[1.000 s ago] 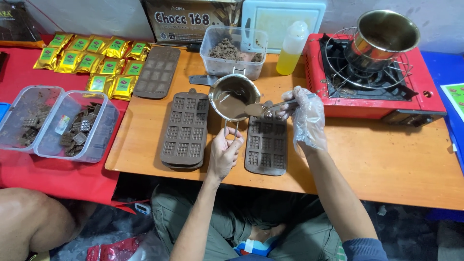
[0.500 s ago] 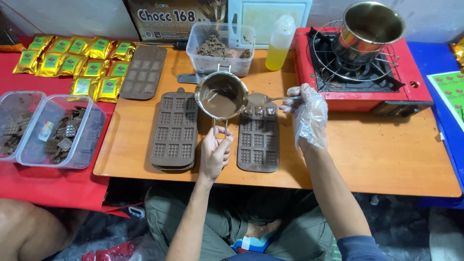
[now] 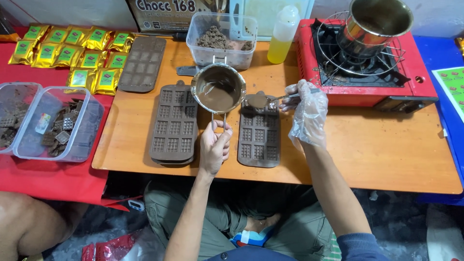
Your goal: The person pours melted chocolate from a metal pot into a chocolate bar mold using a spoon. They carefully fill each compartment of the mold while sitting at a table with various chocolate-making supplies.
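Left hand (image 3: 214,147) bare, fingers wrapped round wire handle of small steel melting pot (image 3: 218,88), pot hovering between two brown silicone bar moulds, melted chocolate inside within spoon's reach. Right hand (image 3: 306,108), loose clear plastic glove, pinching spoon (image 3: 263,100) handle; bowl loaded with chocolate, level over top row of right mould (image 3: 259,139), so drips land in cavities. Left mould stack (image 3: 174,124) just beside pot. Gas stove (image 3: 360,67) with bigger pot (image 3: 377,21) at right, apart from hands.

Red gas stove (image 3: 420,82), steel pot (image 3: 374,24), yellow squeeze bottle (image 3: 282,36), gold packets (image 3: 72,50)
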